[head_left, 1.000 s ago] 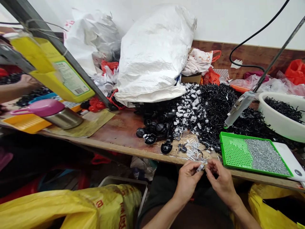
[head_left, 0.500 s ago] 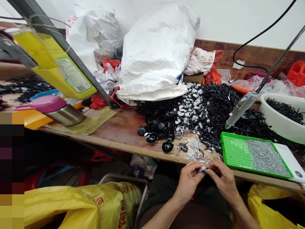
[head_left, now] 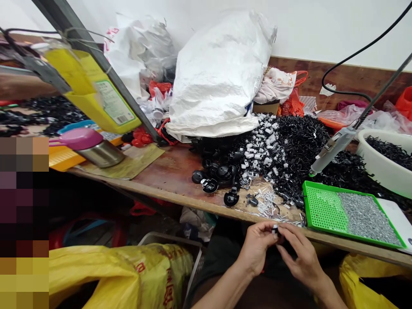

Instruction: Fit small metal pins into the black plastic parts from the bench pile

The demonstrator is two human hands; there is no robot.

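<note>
The left hand (head_left: 255,249) pinches a small white part (head_left: 274,231), its long axis hard to tell, just off the table (head_left: 167,171) edge, the curled right hand (head_left: 302,257) closest alongside.

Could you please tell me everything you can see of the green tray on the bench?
It is a bright green perforated plastic tray, rectangular, with a raised solid rim and a grid of small holes. It lies flat near the front edge of the wooden bench. Small silvery pieces cover its right part, leaving the left part bare. A white sheet sits at its right end, and black parts lie just behind it.
</note>
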